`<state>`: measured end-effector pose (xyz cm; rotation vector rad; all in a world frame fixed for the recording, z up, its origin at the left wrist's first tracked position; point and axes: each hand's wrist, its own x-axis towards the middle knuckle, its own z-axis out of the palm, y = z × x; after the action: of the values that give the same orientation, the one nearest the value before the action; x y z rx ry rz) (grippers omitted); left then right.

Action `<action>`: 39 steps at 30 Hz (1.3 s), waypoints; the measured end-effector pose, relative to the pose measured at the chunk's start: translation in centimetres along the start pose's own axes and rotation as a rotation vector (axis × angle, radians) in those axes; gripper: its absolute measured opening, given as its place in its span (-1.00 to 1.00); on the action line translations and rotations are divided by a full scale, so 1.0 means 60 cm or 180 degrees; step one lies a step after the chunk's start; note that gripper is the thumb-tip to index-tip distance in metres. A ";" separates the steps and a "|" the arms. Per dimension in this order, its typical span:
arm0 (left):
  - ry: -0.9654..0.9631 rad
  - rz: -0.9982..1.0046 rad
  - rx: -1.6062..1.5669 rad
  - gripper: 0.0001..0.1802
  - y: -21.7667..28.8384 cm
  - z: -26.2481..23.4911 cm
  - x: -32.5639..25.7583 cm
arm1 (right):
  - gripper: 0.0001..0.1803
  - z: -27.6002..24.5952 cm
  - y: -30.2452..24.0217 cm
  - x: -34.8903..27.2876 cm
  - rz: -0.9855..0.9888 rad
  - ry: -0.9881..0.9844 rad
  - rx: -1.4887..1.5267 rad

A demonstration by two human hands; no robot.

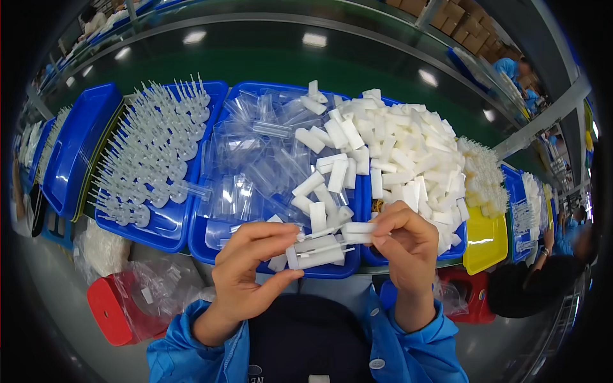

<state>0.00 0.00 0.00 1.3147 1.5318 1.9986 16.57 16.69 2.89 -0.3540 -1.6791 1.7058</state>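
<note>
In front of my body, my left hand (252, 265) is closed on the left end of a clear plastic sleeve (316, 252) with white pieces in it. My right hand (405, 246) pinches a white block (359, 233) between thumb and fingers. Thin white rods run between the block and the sleeve; how they join cannot be made out. Just beyond my hands, a blue tray (205, 239) holds clear sleeves (255, 153) and loose white blocks. A heap of white blocks (408, 150) fills the tray to its right.
A blue tray (163, 235) of stemmed white plastic parts (153, 153) stands at left, beside stacked blue trays (83, 153). At right is a yellow tray (483, 239). Beyond runs a green conveyor (268, 60). Red stools (108, 309) flank me; another person's arm (546, 246) is at far right.
</note>
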 end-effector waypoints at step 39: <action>-0.0427 0.0288 0.0526 -0.48 -0.004 -0.011 0.006 | -0.83 0.005 -0.019 0.005 -0.0331 -0.0278 -0.1346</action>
<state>-0.78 -0.04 -0.05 1.5748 1.6297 1.8259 16.50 16.53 4.11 -0.3821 -2.0850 1.3000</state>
